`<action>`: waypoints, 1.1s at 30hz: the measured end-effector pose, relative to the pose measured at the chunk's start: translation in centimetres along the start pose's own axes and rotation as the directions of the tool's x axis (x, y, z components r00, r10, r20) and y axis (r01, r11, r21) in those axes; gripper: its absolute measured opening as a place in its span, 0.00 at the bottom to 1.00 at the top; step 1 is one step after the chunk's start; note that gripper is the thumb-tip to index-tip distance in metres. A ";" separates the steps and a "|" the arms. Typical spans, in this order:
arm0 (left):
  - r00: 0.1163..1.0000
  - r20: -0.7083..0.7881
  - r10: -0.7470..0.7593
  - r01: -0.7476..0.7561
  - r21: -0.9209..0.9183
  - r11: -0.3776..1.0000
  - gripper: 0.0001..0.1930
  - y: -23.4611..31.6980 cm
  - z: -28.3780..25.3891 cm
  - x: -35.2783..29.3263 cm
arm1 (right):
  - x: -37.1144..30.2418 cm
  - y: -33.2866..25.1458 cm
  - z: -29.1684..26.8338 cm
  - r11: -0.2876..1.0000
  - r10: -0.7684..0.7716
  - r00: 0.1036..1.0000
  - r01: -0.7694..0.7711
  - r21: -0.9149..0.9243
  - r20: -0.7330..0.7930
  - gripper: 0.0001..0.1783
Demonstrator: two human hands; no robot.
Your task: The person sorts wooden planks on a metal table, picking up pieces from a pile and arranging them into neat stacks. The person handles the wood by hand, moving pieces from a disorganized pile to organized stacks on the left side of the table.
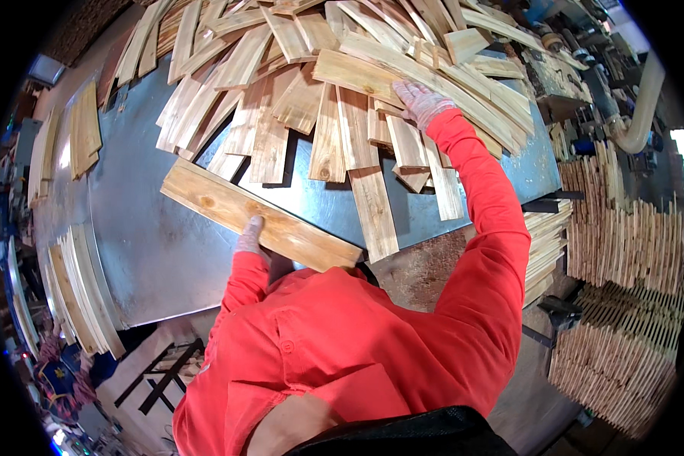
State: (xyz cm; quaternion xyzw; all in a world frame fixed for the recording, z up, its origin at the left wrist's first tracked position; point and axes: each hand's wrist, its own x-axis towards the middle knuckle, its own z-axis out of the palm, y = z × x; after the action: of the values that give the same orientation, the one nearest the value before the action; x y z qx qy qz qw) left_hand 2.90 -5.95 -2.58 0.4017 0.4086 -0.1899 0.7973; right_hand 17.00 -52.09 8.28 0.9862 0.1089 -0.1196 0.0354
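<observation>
My left hand, in a pale glove, grips a long wooden board close to my body. Its thumb lies on the board's upper face, and the other fingers are hidden beneath. The board slants down to the right and has a few knots. Reaching far to the right, my gloved right hand holds the right end of another wooden board on top of the pile, its fingers lying over that end. Many loose boards fan out around it, overlapping in several directions.
The pile lies on a grey metal table. A few boards lean at the table's left side, with two more further back. Tall stacks of thin wooden strips stand to the right, near a pale hose. A dark metal frame stands below left.
</observation>
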 end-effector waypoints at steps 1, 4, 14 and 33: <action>0.999 -0.018 0.045 -0.045 -0.010 0.999 0.27 0.8 -1.0 0.5 | 0.0 0.0 -0.5 1.000 -0.028 1.000 0.028 0.014 0.013 0.44; 0.975 -0.109 0.193 -0.191 0.027 0.981 0.28 4.6 -5.7 3.2 | -1.8 -1.5 -3.5 0.998 0.010 0.995 -0.004 -0.064 0.097 0.43; 0.711 -0.535 0.457 0.444 0.845 0.298 0.25 22.4 -20.3 -1.5 | -4.1 -2.4 -3.3 0.933 0.354 0.903 -0.324 0.156 -0.243 0.29; 0.795 0.551 0.253 -0.573 0.545 0.613 0.36 16.4 -5.6 -1.9 | 14.7 -43.5 -8.3 0.561 -0.772 0.442 0.812 -0.164 -0.456 0.15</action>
State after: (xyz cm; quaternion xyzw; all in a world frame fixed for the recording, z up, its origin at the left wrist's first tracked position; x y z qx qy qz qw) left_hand 9.27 8.35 5.00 0.7018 0.0188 -0.2148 0.6790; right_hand 23.09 -5.94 10.88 0.8166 0.5568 0.1215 -0.0918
